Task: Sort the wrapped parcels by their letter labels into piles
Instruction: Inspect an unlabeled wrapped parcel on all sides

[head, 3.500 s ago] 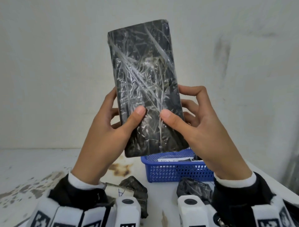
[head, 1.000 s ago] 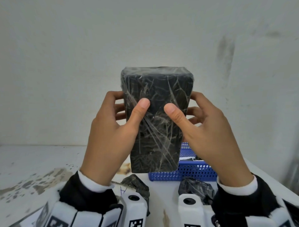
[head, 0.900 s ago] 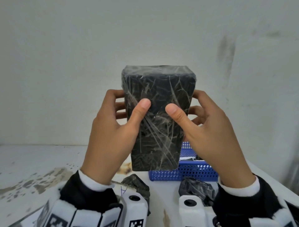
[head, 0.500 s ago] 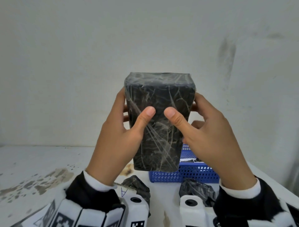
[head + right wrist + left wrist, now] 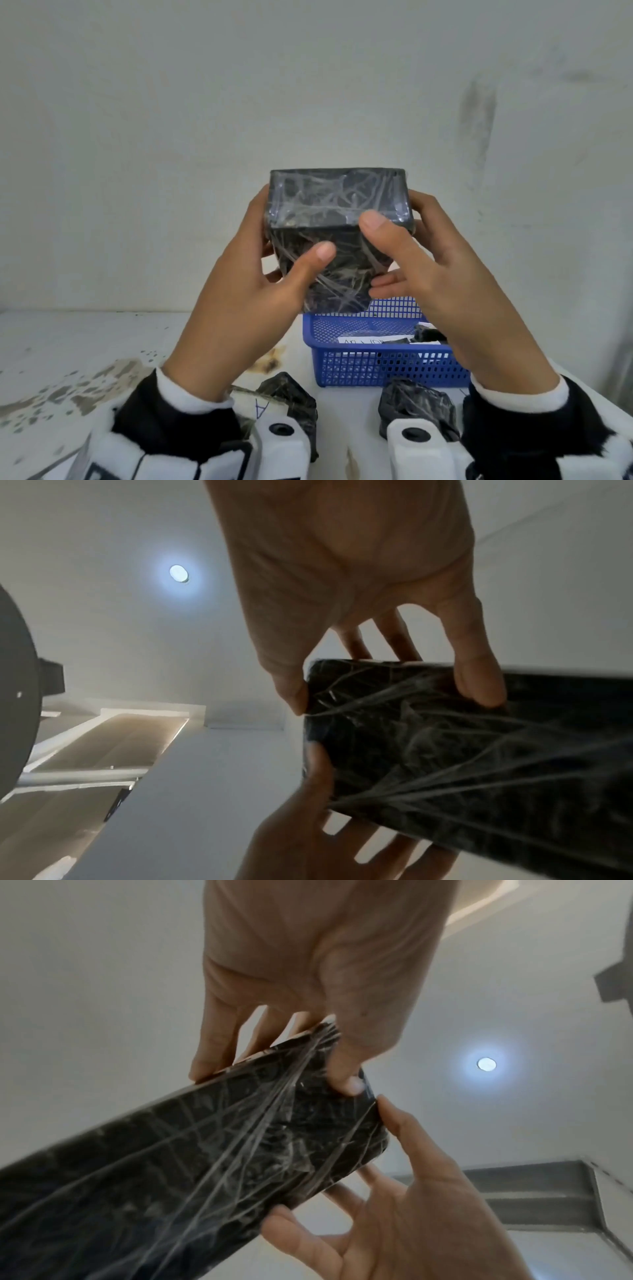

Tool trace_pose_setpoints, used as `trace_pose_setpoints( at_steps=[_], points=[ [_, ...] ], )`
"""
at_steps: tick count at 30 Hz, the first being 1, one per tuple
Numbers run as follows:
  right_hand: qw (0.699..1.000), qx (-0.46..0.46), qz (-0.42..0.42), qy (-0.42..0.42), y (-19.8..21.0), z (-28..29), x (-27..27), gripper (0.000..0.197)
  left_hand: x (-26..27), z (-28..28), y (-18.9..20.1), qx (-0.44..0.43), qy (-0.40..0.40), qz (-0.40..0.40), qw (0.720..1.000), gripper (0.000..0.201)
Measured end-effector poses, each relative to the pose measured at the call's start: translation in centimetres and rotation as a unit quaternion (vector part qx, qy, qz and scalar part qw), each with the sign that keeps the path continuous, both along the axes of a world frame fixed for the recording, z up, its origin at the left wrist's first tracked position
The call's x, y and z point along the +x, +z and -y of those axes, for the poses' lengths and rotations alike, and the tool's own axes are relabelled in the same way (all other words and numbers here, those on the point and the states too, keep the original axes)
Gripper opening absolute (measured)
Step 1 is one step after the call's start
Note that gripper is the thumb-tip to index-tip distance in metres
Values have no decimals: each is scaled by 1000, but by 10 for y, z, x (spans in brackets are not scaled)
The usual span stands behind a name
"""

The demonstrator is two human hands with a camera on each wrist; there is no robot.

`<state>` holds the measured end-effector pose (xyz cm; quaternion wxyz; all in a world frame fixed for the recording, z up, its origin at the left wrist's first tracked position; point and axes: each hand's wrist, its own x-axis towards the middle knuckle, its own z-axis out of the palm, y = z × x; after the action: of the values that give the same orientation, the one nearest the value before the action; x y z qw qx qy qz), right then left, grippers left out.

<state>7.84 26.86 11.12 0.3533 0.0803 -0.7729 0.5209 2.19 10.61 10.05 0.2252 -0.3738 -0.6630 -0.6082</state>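
Above the blue basket (image 5: 376, 368), a black wrapped parcel (image 5: 337, 240) in both hands' (image 5: 246, 301) (image 5: 445, 291) curled fingers.

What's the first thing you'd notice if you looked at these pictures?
Right in the middle, the left hand and the right hand hold up a black parcel wrapped in shiny clear film, in front of a plain wall. Behind it on the white table sits a bright blue basket. Down by the wrists lie smaller black parcels; one has a white label marked A.
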Motion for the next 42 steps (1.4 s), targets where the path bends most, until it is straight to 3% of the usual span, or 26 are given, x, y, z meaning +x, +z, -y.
trace_pose_setpoints(
  at_steps=[4,7,11,15,18,23,30,34,37,40,42],
  points=[
    [1000,-6,-12,21,-2,-4,-2,69,3,0,2,20,-62,49,997,41],
    [999,-10,-17,44,-2,-2,-1,75,5,1,2,28,-78,64,995,44],
    [998,-7,-31,51,-2,2,0,54,1,2,2,57,-88,80,991,44],
    [998,-2,-28,53,-3,3,0,49,-1,3,3,82,-94,89,988,46],
    [998,2,-34,44,-4,3,-2,39,0,3,4,77,-84,85,990,37],
    [998,5,-58,29,-5,4,-3,44,-2,1,1,73,-49,95,992,42],
    [990,29,-139,24,-8,9,-4,29,0,2,10,60,-88,209,972,54],
    [985,41,-155,67,-8,8,-3,28,-9,6,7,147,-118,174,966,26],
    [986,6,-131,103,-5,4,-2,35,-13,7,6,157,-147,181,960,52],
    [992,-40,-36,117,-6,-6,-10,69,-19,6,4,130,-140,179,965,65],
    [989,-57,21,139,-7,-8,-13,83,-20,2,1,120,-123,164,972,62]
  ],
)
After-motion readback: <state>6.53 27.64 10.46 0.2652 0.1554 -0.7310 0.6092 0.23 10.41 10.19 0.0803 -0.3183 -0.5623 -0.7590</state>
